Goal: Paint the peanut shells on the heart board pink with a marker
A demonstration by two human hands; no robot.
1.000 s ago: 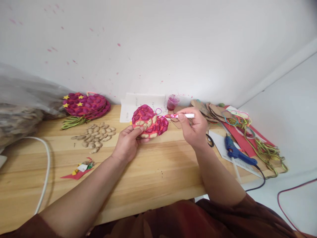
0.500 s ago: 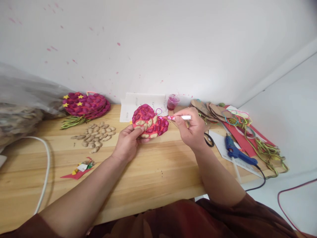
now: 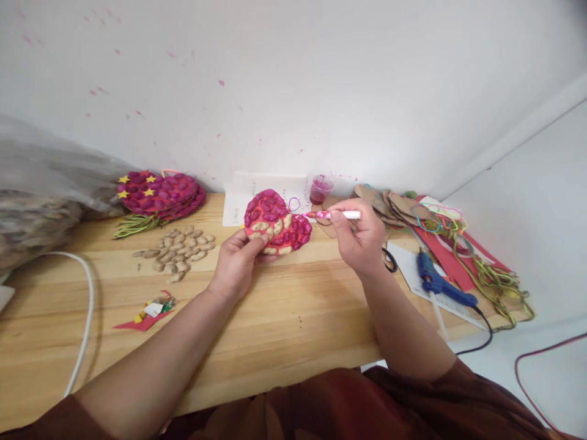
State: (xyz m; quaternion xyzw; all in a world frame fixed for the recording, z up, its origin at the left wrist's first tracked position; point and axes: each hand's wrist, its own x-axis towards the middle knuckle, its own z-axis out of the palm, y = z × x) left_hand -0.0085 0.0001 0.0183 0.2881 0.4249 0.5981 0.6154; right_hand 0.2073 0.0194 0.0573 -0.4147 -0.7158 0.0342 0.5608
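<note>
My left hand point(image 3: 238, 256) grips the lower left edge of a red craft piece point(image 3: 277, 223) covered with peanuts, some painted magenta and several bare. A loop of purple string point(image 3: 294, 204) stands out at its top. Between the thumb and fingers of my right hand point(image 3: 360, 238) is a paintbrush point(image 3: 337, 214) with a white, paint-smeared handle, its bristles pointing left at the craft piece's upper right edge. Whether the tip touches cannot be told. Behind them is a clear cup of magenta paint point(image 3: 320, 189).
Loose peanuts point(image 3: 181, 250) lie to the left, near finished magenta pieces point(image 3: 165, 192) with stars and a bag of peanuts point(image 3: 34, 226). Red and coloured scraps point(image 3: 149, 311) lie nearer me. At right are cardboard cutouts point(image 3: 406, 205), a blue glue gun point(image 3: 443, 284) with its cord, and green cords point(image 3: 498, 281).
My right hand has shifted slightly right with the paintbrush, drawing the bristles back toward the piece's edge. My left hand keeps hold of the craft piece in nearly the same place.
</note>
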